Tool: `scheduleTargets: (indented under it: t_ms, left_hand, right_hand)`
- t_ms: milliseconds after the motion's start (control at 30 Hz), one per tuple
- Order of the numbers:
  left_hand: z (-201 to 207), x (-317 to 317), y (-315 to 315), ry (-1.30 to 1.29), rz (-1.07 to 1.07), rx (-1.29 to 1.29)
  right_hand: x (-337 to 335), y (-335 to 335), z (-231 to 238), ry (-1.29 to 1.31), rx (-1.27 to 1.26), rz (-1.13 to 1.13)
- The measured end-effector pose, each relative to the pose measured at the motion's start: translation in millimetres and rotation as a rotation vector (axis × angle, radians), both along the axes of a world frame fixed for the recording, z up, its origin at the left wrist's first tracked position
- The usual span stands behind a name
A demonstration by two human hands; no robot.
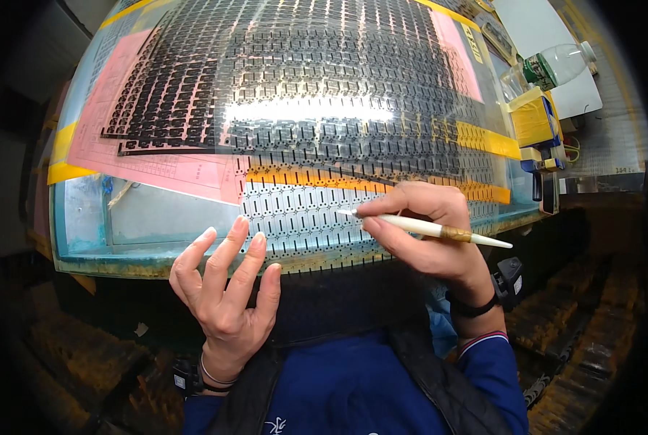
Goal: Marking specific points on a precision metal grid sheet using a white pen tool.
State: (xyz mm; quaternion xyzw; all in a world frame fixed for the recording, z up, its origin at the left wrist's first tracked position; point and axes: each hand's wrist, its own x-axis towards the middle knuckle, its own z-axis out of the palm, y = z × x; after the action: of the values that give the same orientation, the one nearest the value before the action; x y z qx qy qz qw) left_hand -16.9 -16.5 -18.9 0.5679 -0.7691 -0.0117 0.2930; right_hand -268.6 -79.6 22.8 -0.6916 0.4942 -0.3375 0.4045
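Note:
My right hand (429,225) pinches a slim, cream-coloured pen-like tool (411,226) with a brown band around its shaft. Its pale tip points left, over a sheet (287,210) printed with rows of small black marks; whether it touches is hard to tell. At the near edge of that sheet, my left hand (226,293) is open, its fingers spread and fingertips by the sheet's left corner. An orange strip (316,177) runs across the sheet just beyond my right hand. Farther off, the black pattern (302,80) continues under a glossy surface with a bright glare.
A pink paper (171,174) lies at left, with yellow tape (63,156) at the panel's edge. To the right are a clear plastic bottle (559,67) on its side, a yellow-and-blue box (535,119) and white paper (549,29). The worktop's near edge (157,267) is worn.

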Motion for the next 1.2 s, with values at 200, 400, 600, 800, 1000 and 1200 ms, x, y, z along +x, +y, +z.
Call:
scheduleTargets:
  t_ms: [200, 400, 600, 800, 1000, 1200]
  left_hand:
    - [0.3, 0.1, -0.7, 0.004, 0.0, 0.0]
    - [0.7, -0.4, -1.2, 0.002, -0.002, -0.003]
    - [-0.5, -1.1, -1.8, -0.015, 0.007, -0.013]
    - [-0.1, -3.1, -2.7, -0.03, 0.013, -0.01]
    - [-0.5, -2.4, -2.3, -0.026, 0.015, -0.008]
    - [0.8, -3.0, -3.6, -0.023, 0.007, -0.01]
  right_hand:
    - [-2.2, -1.3, -2.7, 0.011, -0.01, 0.146]
    - [-5.0, -1.6, 0.9, 0.008, -0.003, 0.195]
    - [-28.5, 4.6, 13.5, -0.182, 0.22, -0.105]
    - [-21.3, 4.6, -0.3, -0.065, 0.099, -0.151]
    - [-28.7, 2.2, 1.8, 0.023, -0.047, 0.147]
    - [-24.1, 4.0, 1.2, 0.006, -0.001, 0.12]
